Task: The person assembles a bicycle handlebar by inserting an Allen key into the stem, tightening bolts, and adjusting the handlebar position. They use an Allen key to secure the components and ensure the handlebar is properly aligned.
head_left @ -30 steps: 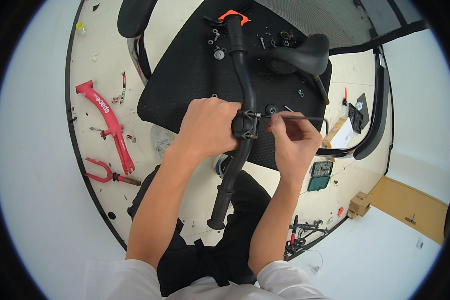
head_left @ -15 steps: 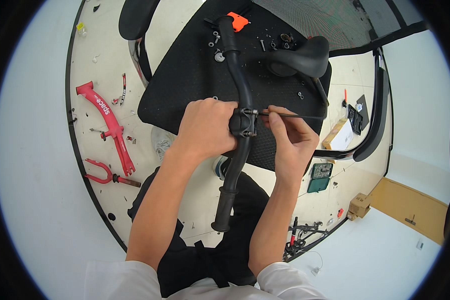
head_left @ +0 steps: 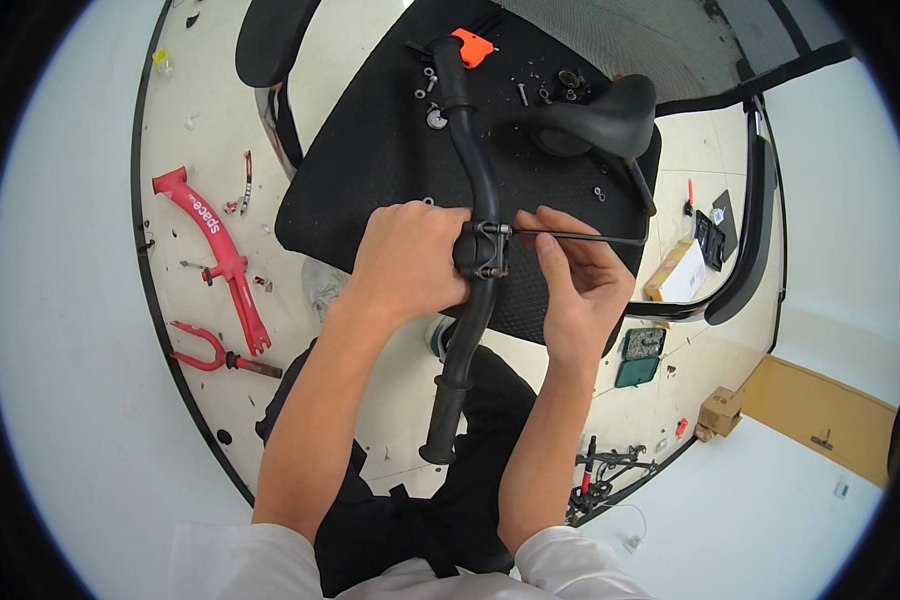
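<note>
A black bicycle handlebar (head_left: pixel 477 165) runs lengthwise in front of me, with rubber grips at both ends. My left hand (head_left: pixel 405 258) is closed around the stem (head_left: pixel 468 250) at its middle, the fingertips hidden behind it. Two bolts show on the stem's clamp. My right hand (head_left: pixel 580 275) pinches a thin black hex key (head_left: pixel 595 237) between thumb and fingers. One end of the key meets the upper clamp bolt (head_left: pixel 500 230); its bent end points away to the right. Whether the tip is seated in the bolt head cannot be made out.
A black chair seat (head_left: pixel 370 170) lies beyond my hands, bearing a saddle (head_left: pixel 610 115), an orange tool (head_left: pixel 473 46) and small bolts and nuts. On the floor are a pink frame (head_left: pixel 215 235), a pink fork (head_left: pixel 210 350), a green case (head_left: pixel 638 357) and a cardboard box (head_left: pixel 720 412).
The handlebar and both hands have shifted slightly left. The hex key's outer end has dipped a little, and the right fingers have moved slightly along with it.
</note>
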Available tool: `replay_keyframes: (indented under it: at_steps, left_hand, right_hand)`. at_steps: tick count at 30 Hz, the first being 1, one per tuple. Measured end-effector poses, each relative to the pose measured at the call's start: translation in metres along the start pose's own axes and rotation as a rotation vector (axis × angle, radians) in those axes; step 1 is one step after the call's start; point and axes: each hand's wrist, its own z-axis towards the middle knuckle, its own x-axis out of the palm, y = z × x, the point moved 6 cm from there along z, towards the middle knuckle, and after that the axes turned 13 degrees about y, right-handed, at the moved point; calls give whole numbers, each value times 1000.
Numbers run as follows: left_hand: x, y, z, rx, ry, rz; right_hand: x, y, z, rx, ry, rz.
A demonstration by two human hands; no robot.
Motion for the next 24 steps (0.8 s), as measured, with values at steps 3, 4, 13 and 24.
replay_keyframes:
  at_steps: [3,4,13,24]
  left_hand:
    - [3,-1,1,22,2,-7]
    - [4,-1,1,27,2,-10]
    - [5,-3,1,45,-11,46]
    - [2,-7,1,44,15,67]
  right_hand:
    - [2,-2,1,-9,-36,-63]
    - [3,-2,0,16,-57,-100]
    - [1,0,-2,37,-32,-165]
    - [1,-4,2,-12,-8,-52]
